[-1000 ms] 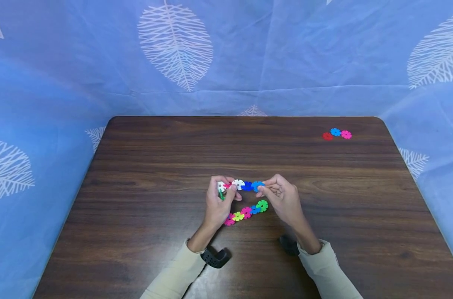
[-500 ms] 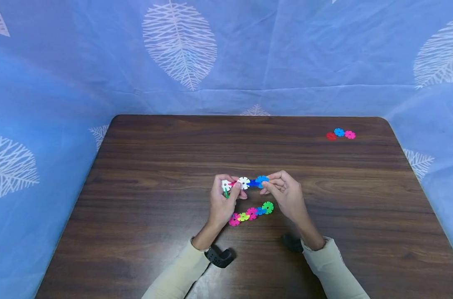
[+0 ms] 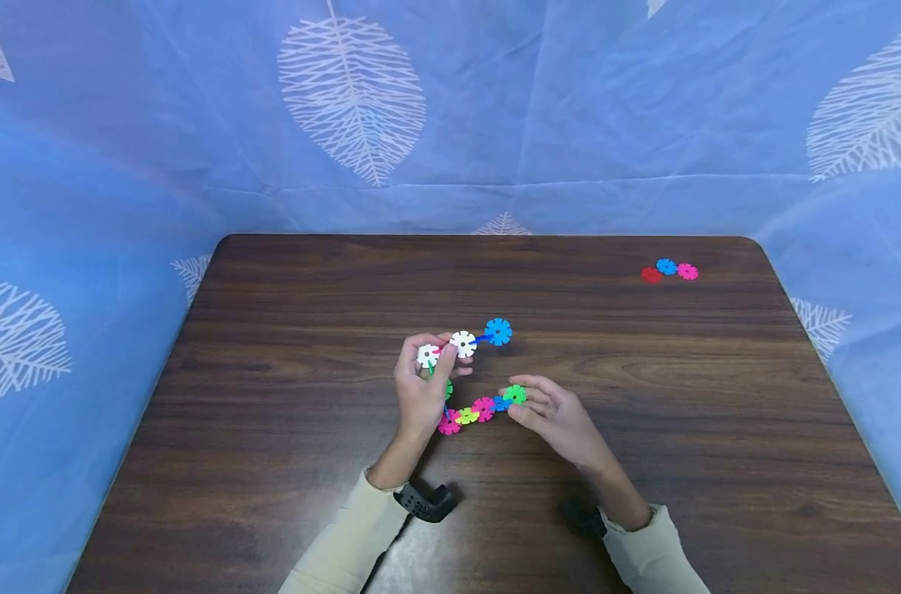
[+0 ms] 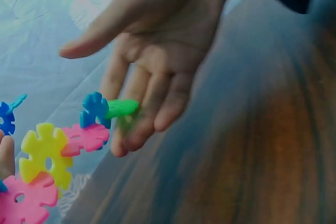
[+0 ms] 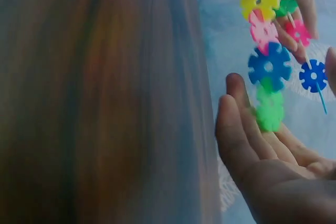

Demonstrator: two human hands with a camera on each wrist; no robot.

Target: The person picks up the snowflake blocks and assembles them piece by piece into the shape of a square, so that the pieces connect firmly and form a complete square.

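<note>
My left hand (image 3: 421,400) pinches a chain of flower-shaped interlocking discs near a white disc (image 3: 463,343). One branch runs right to a light blue disc (image 3: 498,332). The other bends down past the palm and back right through a yellow disc (image 3: 467,416) and a pink disc (image 3: 483,408) to a green end disc (image 3: 515,395). My right hand (image 3: 562,417) is at that green end. In the left wrist view its thumb stands away from the fingers, and the green disc (image 4: 122,108) lies against them. Left fingers cover part of the chain.
Three linked discs, red (image 3: 651,275), blue (image 3: 667,266) and pink (image 3: 687,271), lie at the far right of the brown wooden table (image 3: 309,313). A blue cloth (image 3: 532,107) with white leaf prints hangs behind the table. Black straps (image 3: 426,503) are on the wrists.
My right hand has let go of the light blue disc and moved down to the green end disc. That blue end now sticks out free, farther up, as the left hand tilts the chain.
</note>
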